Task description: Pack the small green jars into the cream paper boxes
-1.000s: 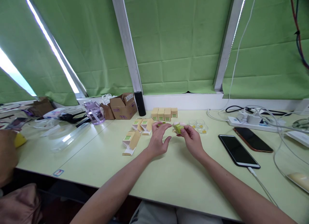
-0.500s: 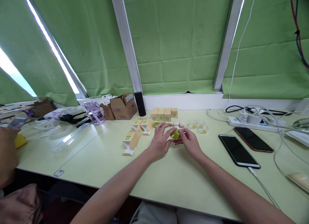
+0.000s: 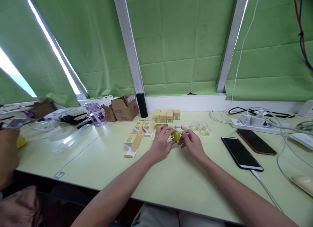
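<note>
Green blinds are hanging behind the pale surface [image 3: 181, 181]. Near the small boxes [image 3: 163, 116], the left hand [image 3: 160, 142] is gripping a small green object [image 3: 175, 136], and the right hand's [image 3: 193, 144] fingertips are pinching at its side.

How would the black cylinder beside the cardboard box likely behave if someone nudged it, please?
The black cylinder would probably tip if pushed near its top, being tall and narrow. Once down, its round sides suggest it could roll. It looks stiff, its outline straight.
</note>
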